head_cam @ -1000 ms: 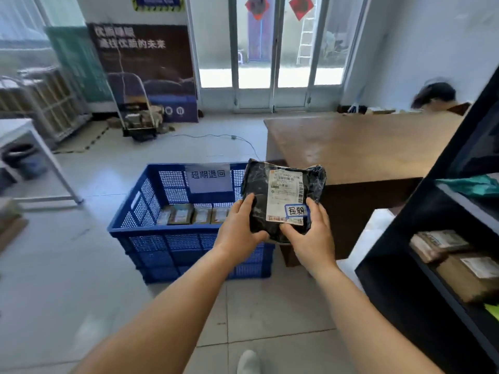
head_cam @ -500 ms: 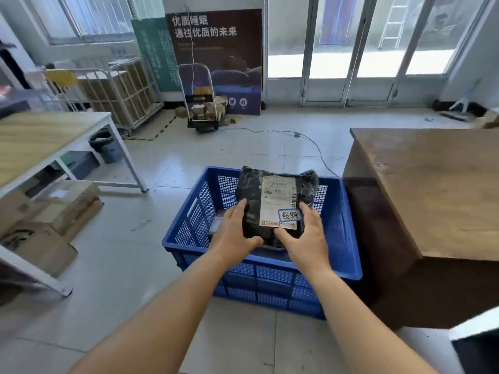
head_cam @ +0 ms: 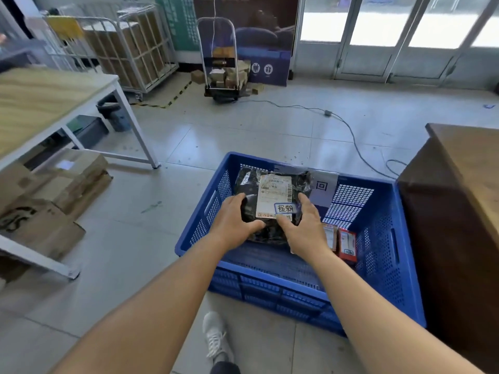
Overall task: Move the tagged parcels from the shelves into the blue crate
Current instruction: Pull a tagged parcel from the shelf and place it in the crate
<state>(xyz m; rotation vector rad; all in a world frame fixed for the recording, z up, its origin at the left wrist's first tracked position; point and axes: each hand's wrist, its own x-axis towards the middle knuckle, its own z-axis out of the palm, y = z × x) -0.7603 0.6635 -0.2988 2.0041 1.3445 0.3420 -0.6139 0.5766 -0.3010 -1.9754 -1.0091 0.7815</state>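
Observation:
A black plastic-wrapped parcel [head_cam: 272, 184] with a white shipping label and a blue-edged handwritten tag hangs inside the open top of the blue crate [head_cam: 383, 255], over its left half. My left hand [head_cam: 235, 220] grips its lower left edge and my right hand [head_cam: 303, 228] its lower right edge. Other parcels [head_cam: 343, 240], small with red and white labels, lie on the crate floor just right of my right hand. The shelves are out of view.
A dark wooden desk [head_cam: 464, 190] stands tight against the crate's right side. A white-legged table [head_cam: 40, 103] with cardboard boxes [head_cam: 54, 190] under it is at left. A hand trolley [head_cam: 220, 66] and a cable [head_cam: 348, 128] lie on the tiled floor beyond. My shoe [head_cam: 216, 338] is below the crate.
I have turned left from the shelves and stepped up to the crate. Both hands have lowered the black parcel from above the rim down into the crate.

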